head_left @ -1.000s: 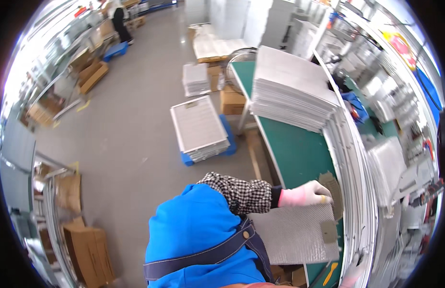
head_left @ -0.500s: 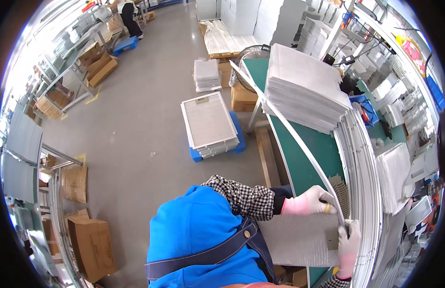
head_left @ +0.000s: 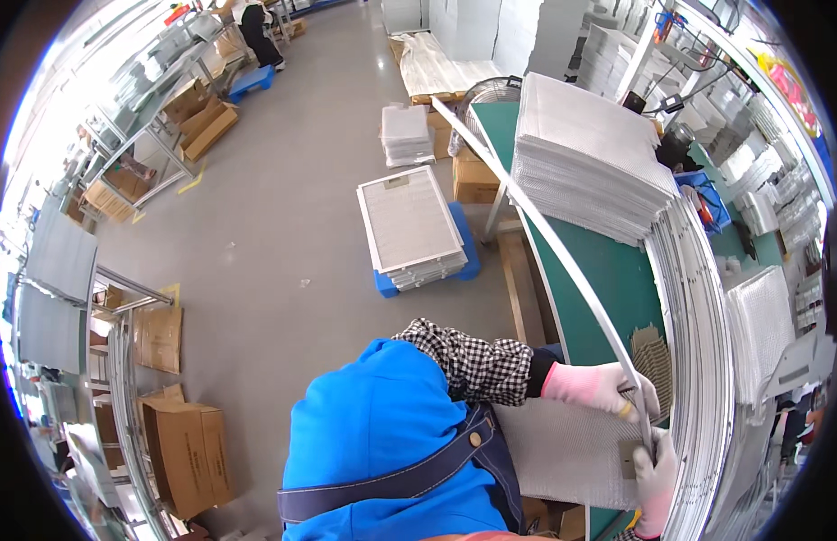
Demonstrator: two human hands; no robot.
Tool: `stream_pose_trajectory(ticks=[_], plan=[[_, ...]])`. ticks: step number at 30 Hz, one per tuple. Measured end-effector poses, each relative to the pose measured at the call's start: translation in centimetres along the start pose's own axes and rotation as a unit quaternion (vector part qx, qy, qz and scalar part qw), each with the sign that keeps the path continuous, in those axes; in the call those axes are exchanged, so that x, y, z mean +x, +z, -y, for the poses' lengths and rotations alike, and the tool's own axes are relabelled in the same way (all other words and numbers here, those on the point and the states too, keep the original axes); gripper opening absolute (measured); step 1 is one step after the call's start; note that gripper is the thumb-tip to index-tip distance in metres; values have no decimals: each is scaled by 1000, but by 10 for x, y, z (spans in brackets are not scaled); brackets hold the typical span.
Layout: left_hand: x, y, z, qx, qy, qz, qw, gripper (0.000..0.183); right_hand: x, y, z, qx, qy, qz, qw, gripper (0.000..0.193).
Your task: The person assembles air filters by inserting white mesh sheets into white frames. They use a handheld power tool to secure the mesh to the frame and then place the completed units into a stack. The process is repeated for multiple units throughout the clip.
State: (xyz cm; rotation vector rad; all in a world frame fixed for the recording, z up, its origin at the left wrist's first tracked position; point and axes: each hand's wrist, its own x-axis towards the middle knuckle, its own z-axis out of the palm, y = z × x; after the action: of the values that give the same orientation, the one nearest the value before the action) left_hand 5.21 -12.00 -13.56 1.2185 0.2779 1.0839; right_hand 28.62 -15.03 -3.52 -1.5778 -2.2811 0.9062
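Observation:
A long white strip (head_left: 563,248) slants over the green workbench, its near end between my two gloved hands. My left hand (head_left: 599,389), in a white and pink glove, is closed around the strip near that end, and a small dark piece shows at its fingers. My right hand (head_left: 656,478) pinches the strip's lower end. Beneath them lies a silver mesh sheet (head_left: 558,451) with a small greyish plate (head_left: 629,458) at its edge. A pile of small ribbed brownish pieces (head_left: 651,365) sits just beyond my left hand.
Long pale strips (head_left: 694,343) lie bundled along the right of the green bench (head_left: 599,261). A tall stack of mesh sheets (head_left: 590,144) stands farther back. Framed panels (head_left: 414,221) rest on a blue pallet on the floor. Cardboard boxes (head_left: 184,460) stand at left; another person (head_left: 254,32) is far off.
My left hand has shifted its fingers across the strip, reaching round to its far side. My right hand stays at the strip's end. The whole view has shifted slightly.

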Motion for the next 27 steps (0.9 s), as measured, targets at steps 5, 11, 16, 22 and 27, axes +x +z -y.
stream_pose_trajectory(ticks=[5, 11, 16, 22, 27], plan=[[-11, -21, -9, -35, -20, 6, 999, 43, -48, -38, -47, 41, 144, -18, 989, 16], [-6, -26, -20, 21, -91, -25, 995, 52, -40, -31, -57, -74, -19, -15, 997, 12], [-10, -26, -12, 15, -109, -65, 992, 48, -46, -43, -44, 17, 68, 53, 996, 19], [0, -24, 8, -29, -84, -98, 991, 40, -48, -35, -51, -26, 24, 4, 999, 20], [-8, -38, 9, -47, -99, -134, 985, 38, -60, -37, -76, -53, 38, -59, 996, 21]])
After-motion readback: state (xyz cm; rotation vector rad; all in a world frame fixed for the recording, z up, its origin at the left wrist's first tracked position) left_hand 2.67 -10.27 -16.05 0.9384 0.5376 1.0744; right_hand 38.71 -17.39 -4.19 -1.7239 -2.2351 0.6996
